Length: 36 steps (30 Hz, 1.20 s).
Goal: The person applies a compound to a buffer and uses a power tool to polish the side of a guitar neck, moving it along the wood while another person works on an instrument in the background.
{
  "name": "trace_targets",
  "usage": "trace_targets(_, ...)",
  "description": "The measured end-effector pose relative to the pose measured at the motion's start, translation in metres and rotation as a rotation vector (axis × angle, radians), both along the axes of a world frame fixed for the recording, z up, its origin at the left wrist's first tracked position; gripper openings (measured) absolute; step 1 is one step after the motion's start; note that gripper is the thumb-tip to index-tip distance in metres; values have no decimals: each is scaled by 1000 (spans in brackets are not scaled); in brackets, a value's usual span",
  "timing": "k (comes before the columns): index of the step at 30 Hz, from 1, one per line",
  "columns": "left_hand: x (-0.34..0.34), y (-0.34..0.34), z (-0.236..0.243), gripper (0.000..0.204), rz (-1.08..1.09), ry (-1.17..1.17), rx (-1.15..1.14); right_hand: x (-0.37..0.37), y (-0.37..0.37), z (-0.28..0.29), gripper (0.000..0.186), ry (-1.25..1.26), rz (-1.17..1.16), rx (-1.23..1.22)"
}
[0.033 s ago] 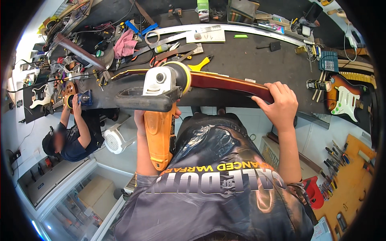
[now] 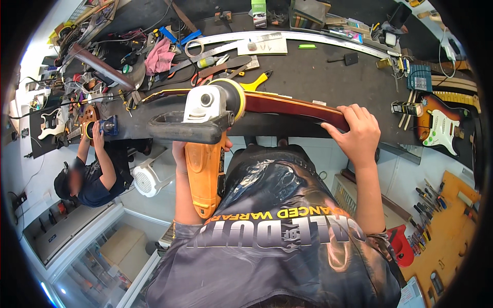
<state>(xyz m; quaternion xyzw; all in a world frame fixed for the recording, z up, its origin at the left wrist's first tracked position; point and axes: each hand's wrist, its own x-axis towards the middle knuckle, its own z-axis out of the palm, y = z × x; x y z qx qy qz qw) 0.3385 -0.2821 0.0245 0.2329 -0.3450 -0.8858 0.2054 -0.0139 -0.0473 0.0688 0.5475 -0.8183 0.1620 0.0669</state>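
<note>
My left hand (image 2: 179, 154) is wrapped round the orange body of a power polisher (image 2: 204, 169); the tool hides much of that hand. The polisher has a silver head and a black loop handle. Its yellow-rimmed round pad (image 2: 237, 98) faces away from me, against a glossy dark red guitar body (image 2: 292, 109) with pale edging, seen nearly edge-on. Where the pad meets the surface is hidden. At the guitar's right end my right hand (image 2: 357, 128) grips the edge, thumb on the near side and fingers over the top.
Behind lie a yellow-handled tool (image 2: 255, 81), a long metal straightedge (image 2: 287, 36) and a pink cloth (image 2: 159, 55). A sunburst guitar (image 2: 440, 123) rests at right. A co-worker (image 2: 97, 172) at left handles another polisher. Hand tools (image 2: 429, 197) hang at lower right.
The polisher has shifted very slightly to the right. My right hand and the guitar look the same.
</note>
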Motion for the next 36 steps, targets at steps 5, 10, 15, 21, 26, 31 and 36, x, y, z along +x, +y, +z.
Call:
trace_targets(5,2,1,0,112,-9,24,30,-2,1,-2,46,-10,-4,17)
trace_targets(10,6,-1,5,107,57,-42,44,-1,2,-2,46,-12,-7,37)
trace_targets(15,0,2,11,102,36,-39,60,0,2,-1,46,-8,-7,34)
trace_targets(21,-9,12,12,110,13,-152,-11,-1,4,-4,45,-23,0,-10)
trace_targets(26,-15,21,33,81,71,-253,85,-3,7,-6,47,-44,-13,-10)
trace_targets(31,-18,26,29,73,72,-315,33,-5,8,-7,48,-76,-19,-6)
trace_targets(36,-29,35,30,68,48,-292,39,-8,8,-9,49,-115,-19,-17)
